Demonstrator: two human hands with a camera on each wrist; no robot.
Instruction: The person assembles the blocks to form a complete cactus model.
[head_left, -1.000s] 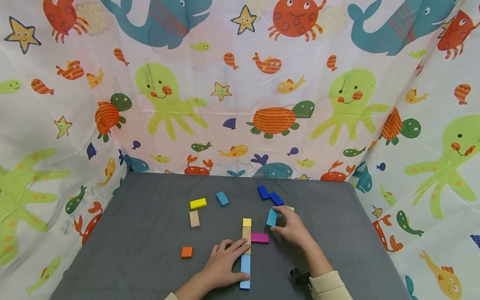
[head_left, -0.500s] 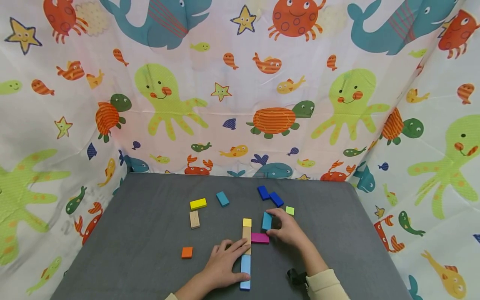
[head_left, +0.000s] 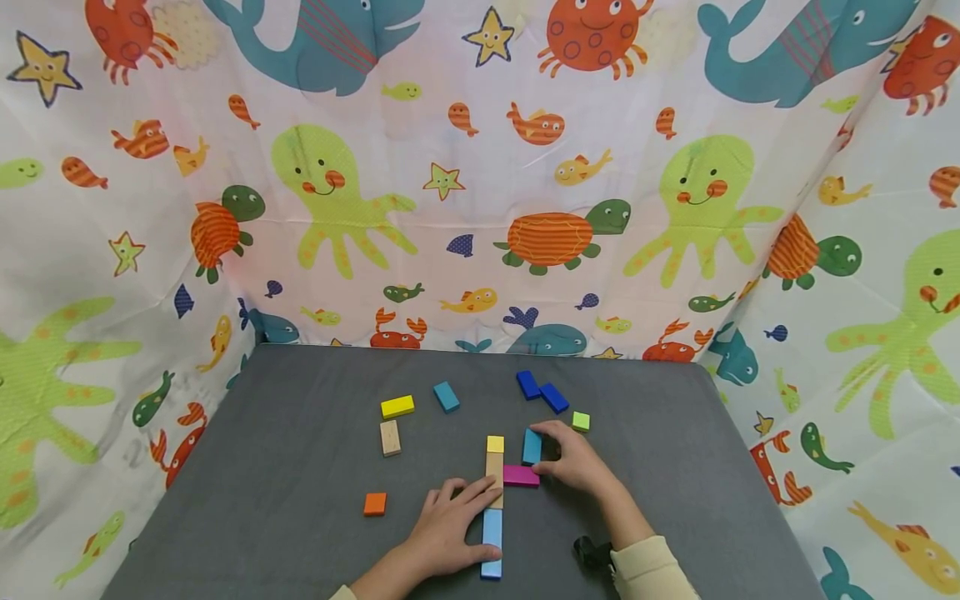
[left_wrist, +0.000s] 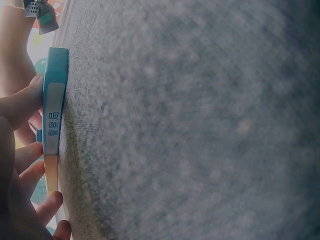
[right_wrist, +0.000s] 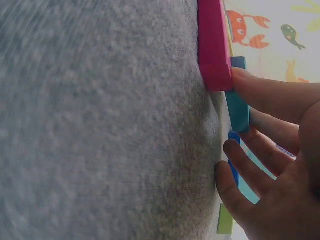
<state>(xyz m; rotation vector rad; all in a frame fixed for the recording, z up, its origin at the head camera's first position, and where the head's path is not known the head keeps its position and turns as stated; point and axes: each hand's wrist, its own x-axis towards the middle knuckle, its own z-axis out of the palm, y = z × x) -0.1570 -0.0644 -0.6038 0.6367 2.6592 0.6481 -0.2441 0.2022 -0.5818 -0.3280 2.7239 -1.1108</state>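
Observation:
My right hand (head_left: 576,458) pinches a blue block (head_left: 532,447) between thumb and fingers, just beyond the right end of a magenta block (head_left: 521,476). In the right wrist view the thumb lies against this blue block (right_wrist: 238,112), right by the magenta block (right_wrist: 215,50). My left hand (head_left: 450,533) rests along a straight column, its fingers on a tan block (head_left: 494,465) and its thumb on a light blue block (head_left: 492,533). A small yellow block (head_left: 495,444) tops the column. The left wrist view shows printed characters on the light blue block's side (left_wrist: 53,120).
Beyond the hands lie two dark blue blocks (head_left: 554,397), a green block (head_left: 581,422) and a teal block (head_left: 446,397). Farther left are a yellow block (head_left: 397,407), a wooden block (head_left: 390,437) and an orange block (head_left: 375,504). A patterned cloth (head_left: 465,225) stands behind the grey table (head_left: 262,467).
My right hand has carried the blue block left and slightly toward me, up to the magenta block, and turned it straighter. The green block has come into full view. My left hand stays put.

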